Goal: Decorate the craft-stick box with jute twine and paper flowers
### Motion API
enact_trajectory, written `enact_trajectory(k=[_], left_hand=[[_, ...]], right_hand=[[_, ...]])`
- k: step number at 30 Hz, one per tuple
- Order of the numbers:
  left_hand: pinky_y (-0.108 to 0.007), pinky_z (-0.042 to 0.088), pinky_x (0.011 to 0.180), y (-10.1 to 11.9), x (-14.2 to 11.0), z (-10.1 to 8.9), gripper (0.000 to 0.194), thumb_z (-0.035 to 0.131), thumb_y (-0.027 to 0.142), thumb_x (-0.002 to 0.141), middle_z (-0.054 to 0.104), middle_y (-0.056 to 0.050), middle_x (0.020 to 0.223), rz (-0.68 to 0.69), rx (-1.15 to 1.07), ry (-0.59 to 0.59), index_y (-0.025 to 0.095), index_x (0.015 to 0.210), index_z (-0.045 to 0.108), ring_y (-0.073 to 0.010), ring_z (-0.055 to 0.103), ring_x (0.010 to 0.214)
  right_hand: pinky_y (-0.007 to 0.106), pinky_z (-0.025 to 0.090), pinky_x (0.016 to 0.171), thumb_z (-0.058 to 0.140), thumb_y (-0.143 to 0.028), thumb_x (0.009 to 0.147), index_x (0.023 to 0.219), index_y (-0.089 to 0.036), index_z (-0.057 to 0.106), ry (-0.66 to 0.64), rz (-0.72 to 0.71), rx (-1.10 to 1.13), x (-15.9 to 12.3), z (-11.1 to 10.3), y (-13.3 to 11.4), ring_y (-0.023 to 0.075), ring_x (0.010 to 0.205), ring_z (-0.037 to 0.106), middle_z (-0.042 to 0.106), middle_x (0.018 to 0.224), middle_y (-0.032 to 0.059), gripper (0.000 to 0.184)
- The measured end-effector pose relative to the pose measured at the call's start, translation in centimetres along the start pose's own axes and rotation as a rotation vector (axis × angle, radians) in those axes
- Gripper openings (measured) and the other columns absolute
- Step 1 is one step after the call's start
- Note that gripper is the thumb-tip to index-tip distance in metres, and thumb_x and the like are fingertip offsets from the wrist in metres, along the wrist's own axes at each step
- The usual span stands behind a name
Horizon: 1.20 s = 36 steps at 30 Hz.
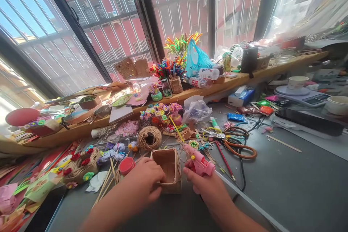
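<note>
Our box (169,166) has its walls up, inside bare; left hand (148,179) pinches the rim, right hand (210,188) grips our glue gun (200,162).

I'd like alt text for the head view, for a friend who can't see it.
A person's right hand holds a pink glue gun beside an open brown box, with the left hand at the box's rim, on a cluttered grey table. Twine and scissors lie among the clutter beyond, and a ledge of craft things runs below barred windows.
</note>
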<state>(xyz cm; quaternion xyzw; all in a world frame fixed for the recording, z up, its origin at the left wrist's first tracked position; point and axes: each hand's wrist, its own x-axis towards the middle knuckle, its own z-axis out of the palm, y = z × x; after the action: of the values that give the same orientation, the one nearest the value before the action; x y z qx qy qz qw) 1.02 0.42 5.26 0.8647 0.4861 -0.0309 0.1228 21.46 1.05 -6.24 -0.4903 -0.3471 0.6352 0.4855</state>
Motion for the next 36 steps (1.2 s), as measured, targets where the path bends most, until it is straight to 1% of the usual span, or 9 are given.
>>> enact_trajectory(k=[3, 8, 12, 14, 16, 20, 25, 29, 36], left_hand=[[-0.039, 0.043, 0.092, -0.1, -0.4, 0.3, 0.017, 0.061, 0.007, 0.086, 0.077, -0.002, 0.096, 0.022, 0.089, 0.004, 0.023, 0.085, 0.067, -0.0237, 0.065, 0.09], [-0.043, 0.039, 0.105, -1.6, -0.9, -1.2, 0.031, 0.055, 0.002, 0.087, 0.079, -0.002, 0.095, 0.106, 0.105, 0.082, 0.027, 0.088, 0.072, -0.0238, 0.069, 0.097], [-0.053, 0.023, 0.126, -0.1, -1.8, -1.1, 0.052, 0.064, 0.011, 0.081, 0.078, -0.003, 0.127, 0.039, -0.015, 0.116, 0.035, 0.126, 0.071, -0.0316, 0.066, 0.125], [-0.057, 0.028, 0.124, 1.3, -1.6, 0.4, 0.047, 0.069, 0.026, 0.087, 0.076, -0.008, 0.131, -0.02, -0.07, 0.21, 0.032, 0.134, 0.068, -0.0355, 0.067, 0.124], [-0.061, 0.037, 0.117, 2.2, -0.7, 2.4, 0.036, 0.069, 0.036, 0.091, 0.079, -0.011, 0.122, -0.107, -0.085, 0.307, 0.027, 0.126, 0.072, -0.0368, 0.071, 0.113], [-0.058, 0.05, 0.099, 2.1, 0.7, 5.0, 0.025, 0.061, 0.03, 0.094, 0.081, -0.011, 0.097, -0.223, -0.12, 0.459, 0.023, 0.112, 0.076, -0.0351, 0.072, 0.094], [-0.048, 0.053, 0.096, 0.2, -0.5, 3.0, 0.03, 0.064, 0.042, 0.09, 0.081, -0.01, 0.111, -0.355, -0.473, 0.517, 0.025, 0.111, 0.078, -0.0343, 0.071, 0.104], [-0.038, 0.056, 0.087, -0.3, -1.3, 1.2, 0.032, 0.068, 0.043, 0.083, 0.08, -0.007, 0.104, -0.453, -0.843, 0.45, 0.023, 0.106, 0.078, -0.0304, 0.072, 0.101], [-0.031, 0.05, 0.075, 0.0, -0.1, 2.5, 0.025, 0.069, 0.041, 0.078, 0.072, -0.001, 0.083, -0.463, -0.956, 0.369, 0.02, 0.091, 0.072, -0.0227, 0.065, 0.081]], right_hand=[[0.027, 0.035, 0.05, 0.086, -0.047, 0.071, 0.088, -0.022, 0.071, -0.018, 0.047, 0.035, -0.3, -0.1, -0.5, 0.0156, 0.06, 0.049, 0.061, 0.07, -0.0018, 0.034], [0.028, 0.035, 0.051, 0.081, -0.048, 0.077, 0.087, -0.021, 0.072, -0.031, 0.029, 0.061, -0.5, -0.1, -0.8, 0.0169, 0.062, 0.052, 0.063, 0.071, -0.0002, 0.03], [0.029, 0.038, 0.053, 0.079, -0.047, 0.079, 0.088, -0.02, 0.073, 0.017, 0.053, 0.104, -0.2, -0.2, -0.5, 0.0195, 0.068, 0.059, 0.07, 0.078, 0.0039, 0.029], [0.029, 0.038, 0.052, 0.081, -0.046, 0.076, 0.089, -0.02, 0.074, 0.021, 0.042, 0.128, -0.2, -0.1, -0.6, 0.02, 0.069, 0.06, 0.071, 0.08, 0.005, 0.03], [0.028, 0.038, 0.052, 0.083, -0.046, 0.073, 0.089, -0.02, 0.074, 0.019, 0.024, 0.142, -0.3, 0.0, -1.0, 0.0202, 0.07, 0.061, 0.072, 0.082, 0.0054, 0.032], [0.029, 0.038, 0.053, 0.084, -0.05, 0.075, 0.094, -0.019, 0.078, -0.015, -0.028, 0.17, -0.9, 0.1, -1.6, 0.0217, 0.074, 0.063, 0.076, 0.086, 0.0085, 0.037], [0.028, 0.041, 0.055, 0.082, -0.055, 0.079, 0.1, -0.019, 0.079, -0.012, -0.086, 0.195, -1.0, -0.4, -1.4, 0.0223, 0.08, 0.064, 0.076, 0.095, 0.0094, 0.042], [0.029, 0.045, 0.059, 0.084, -0.058, 0.076, 0.098, -0.02, 0.077, 0.012, -0.076, 0.269, -0.7, -0.8, -1.2, 0.0221, 0.077, 0.065, 0.075, 0.09, 0.0074, 0.044], [0.027, 0.042, 0.055, 0.086, -0.057, 0.076, 0.08, -0.019, 0.072, -0.15, -0.004, 0.396, -1.1, -0.5, -1.1, 0.0154, 0.06, 0.055, 0.063, 0.065, 0.0003, 0.041]])
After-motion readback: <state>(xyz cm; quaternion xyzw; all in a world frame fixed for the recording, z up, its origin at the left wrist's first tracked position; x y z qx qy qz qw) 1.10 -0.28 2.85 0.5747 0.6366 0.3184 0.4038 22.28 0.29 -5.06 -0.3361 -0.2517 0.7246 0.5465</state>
